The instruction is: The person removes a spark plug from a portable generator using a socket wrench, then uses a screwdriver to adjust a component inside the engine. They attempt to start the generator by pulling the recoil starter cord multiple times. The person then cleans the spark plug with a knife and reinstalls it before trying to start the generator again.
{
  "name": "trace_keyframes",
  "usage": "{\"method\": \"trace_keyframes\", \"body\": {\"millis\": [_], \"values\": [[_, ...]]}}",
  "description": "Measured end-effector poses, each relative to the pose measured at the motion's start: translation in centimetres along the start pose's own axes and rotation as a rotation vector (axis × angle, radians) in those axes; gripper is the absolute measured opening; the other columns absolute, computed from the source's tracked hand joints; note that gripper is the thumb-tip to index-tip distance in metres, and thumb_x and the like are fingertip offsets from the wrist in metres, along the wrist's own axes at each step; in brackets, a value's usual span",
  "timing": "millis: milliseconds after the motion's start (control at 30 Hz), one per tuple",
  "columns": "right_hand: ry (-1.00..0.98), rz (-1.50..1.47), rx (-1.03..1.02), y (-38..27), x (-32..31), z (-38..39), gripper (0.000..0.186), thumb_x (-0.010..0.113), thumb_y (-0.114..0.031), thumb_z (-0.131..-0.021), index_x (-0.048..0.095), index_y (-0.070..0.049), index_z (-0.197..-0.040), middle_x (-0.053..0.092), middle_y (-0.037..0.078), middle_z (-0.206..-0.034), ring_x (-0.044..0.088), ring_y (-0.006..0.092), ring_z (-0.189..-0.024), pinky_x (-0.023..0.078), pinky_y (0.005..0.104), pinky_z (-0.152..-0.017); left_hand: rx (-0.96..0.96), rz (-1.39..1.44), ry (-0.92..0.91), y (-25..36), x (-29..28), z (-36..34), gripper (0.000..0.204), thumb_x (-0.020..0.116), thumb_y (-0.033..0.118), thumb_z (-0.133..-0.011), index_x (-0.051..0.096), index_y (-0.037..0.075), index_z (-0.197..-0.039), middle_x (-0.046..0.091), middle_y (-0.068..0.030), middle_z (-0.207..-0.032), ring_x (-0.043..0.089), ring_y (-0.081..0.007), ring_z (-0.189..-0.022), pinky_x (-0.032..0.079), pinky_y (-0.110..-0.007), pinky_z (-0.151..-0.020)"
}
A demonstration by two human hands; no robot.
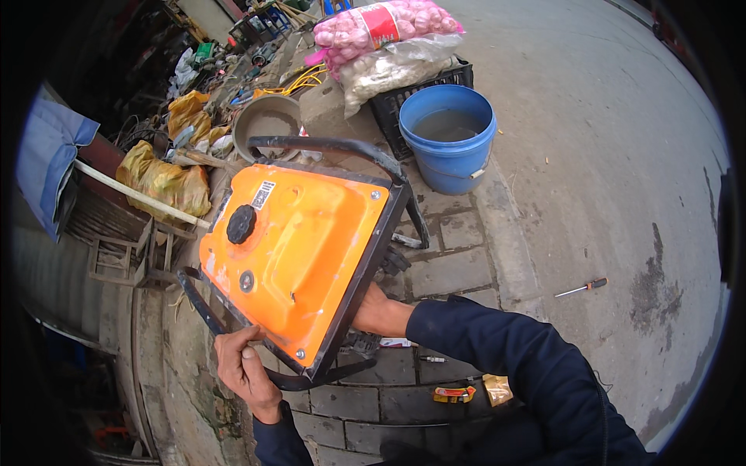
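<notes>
Before me stands a portable generator with an orange fuel tank (pixel 311 241), a black filler cap (pixel 242 224) and a black tubular frame (pixel 334 144); it looks tilted in this view. My left hand (pixel 247 371) is closed on the frame at the near left corner, its fingers curled beside the tank's edge. From the right, my right hand (pixel 382 312) reaches in under the tank's side. Its fingers are hidden behind the tank edge, so what they touch does not show. On the paving below the right forearm lies a spark plug (pixel 434 359).
A screwdriver (pixel 583 287) lies on the concrete at right. Small packets (pixel 454 394) rest near me on the bricks. Beyond the generator stand a blue water bucket (pixel 448 140), a black crate (pixel 388 116) under bagged garlic (pixel 388 29), and a round basin (pixel 268 120). Clutter fills the far left.
</notes>
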State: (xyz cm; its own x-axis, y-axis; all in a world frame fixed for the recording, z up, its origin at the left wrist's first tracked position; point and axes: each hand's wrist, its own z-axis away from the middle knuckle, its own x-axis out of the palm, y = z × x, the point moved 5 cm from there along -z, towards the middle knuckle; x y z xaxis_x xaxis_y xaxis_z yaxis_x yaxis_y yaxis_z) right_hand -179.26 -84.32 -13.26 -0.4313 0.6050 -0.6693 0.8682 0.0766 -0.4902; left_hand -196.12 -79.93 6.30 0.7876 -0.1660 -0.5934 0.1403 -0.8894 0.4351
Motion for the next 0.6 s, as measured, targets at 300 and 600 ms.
{"method": "trace_keyframes", "body": {"millis": [300,600], "values": [[-0.01,-0.026,-0.026,-0.15,-0.27,0.59,0.053,0.053,-0.017,-0.092,0.054,-0.005,-0.144,0.051,0.019,-0.152,0.045,0.0359,-0.142,0.036,0.0479,-0.119,0.003,0.002,0.008,0.1,-0.03,-0.05,0.028,0.051,0.016,-0.095,0.07,-0.003,-0.102,0.069,-0.014,-0.083,0.058,-0.0232,-0.082,0.047,-0.035,-0.077],[-0.009,-0.024,-0.026,0.02,0.25,0.54,0.055,0.054,-0.018,-0.091,0.054,-0.004,-0.144,0.05,0.02,-0.152,0.045,0.0377,-0.142,0.035,0.0481,-0.12,0.025,0.006,0.012,0.06,0.01,-0.14,0.031,0.052,0.02,-0.096,0.071,-0.003,-0.101,0.07,-0.0136,-0.082,0.058,-0.0234,-0.081,0.047,-0.035,-0.077]]}}
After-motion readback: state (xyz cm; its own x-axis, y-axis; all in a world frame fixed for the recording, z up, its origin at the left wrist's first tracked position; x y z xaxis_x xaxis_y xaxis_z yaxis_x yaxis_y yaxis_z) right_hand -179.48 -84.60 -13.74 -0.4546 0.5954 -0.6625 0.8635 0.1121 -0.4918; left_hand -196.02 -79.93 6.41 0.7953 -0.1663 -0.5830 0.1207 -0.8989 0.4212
